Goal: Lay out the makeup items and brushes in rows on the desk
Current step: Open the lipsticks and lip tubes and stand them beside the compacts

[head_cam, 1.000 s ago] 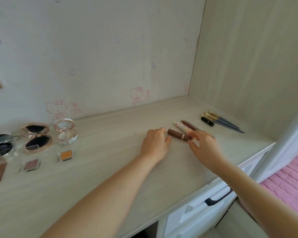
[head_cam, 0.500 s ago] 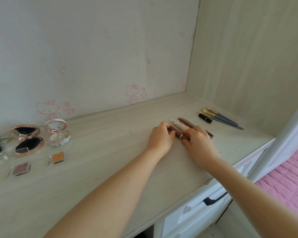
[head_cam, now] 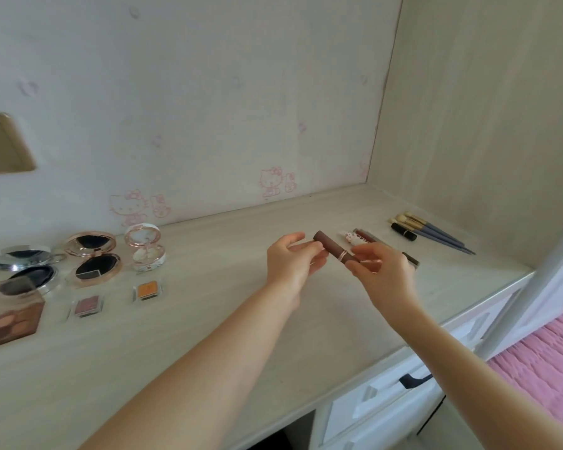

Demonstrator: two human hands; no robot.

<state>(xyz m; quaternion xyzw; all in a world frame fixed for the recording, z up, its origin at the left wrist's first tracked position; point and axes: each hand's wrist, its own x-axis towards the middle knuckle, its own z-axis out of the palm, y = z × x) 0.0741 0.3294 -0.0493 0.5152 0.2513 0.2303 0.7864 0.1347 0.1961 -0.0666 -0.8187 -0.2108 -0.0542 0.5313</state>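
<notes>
Two bare forearms reach in from the lower edge over a pale wood-grain desk (head_cam: 208, 336), above white drawers with a dark handle (head_cam: 413, 380) and a strip of pink bedding (head_cam: 540, 358) at lower right; above the desktop the left hand (head_cam: 291, 259) and the right hand (head_cam: 382, 271) hold a brown lipstick tube (head_cam: 333, 251) between them, lifted clear of the surface and tilted, its capped end up and to the left, a rose-gold band around its middle; the left hand's thumb and curled fingers pinch the tube's upper part, while the right hand's thumb and forefinger pinch its lower end, the other fingers curled beneath; just behind the right hand lie a small white tube with a pink cartoon print (head_cam: 350, 238) and a dark red-brown tube (head_cam: 366, 236), side by side on the desk, with a further dark stick (head_cam: 410, 258) showing past the right knuckles; farther right, near the side panel, a short black tube (head_cam: 403, 231) lies beside three grey-handled brushes (head_cam: 436, 233), set parallel; on the left of the desk sit a brown eyeshadow palette (head_cam: 12, 323), a mauve single shadow (head_cam: 87, 306) and an orange single shadow (head_cam: 147, 290), and behind them an open silver compact (head_cam: 26, 266), an open rose-gold compact (head_cam: 95, 258) and an open white compact (head_cam: 143, 250); on the back wall, pink cartoon-cat prints (head_cam: 275, 183) and a beige socket plate (head_cam: 4, 144).
</notes>
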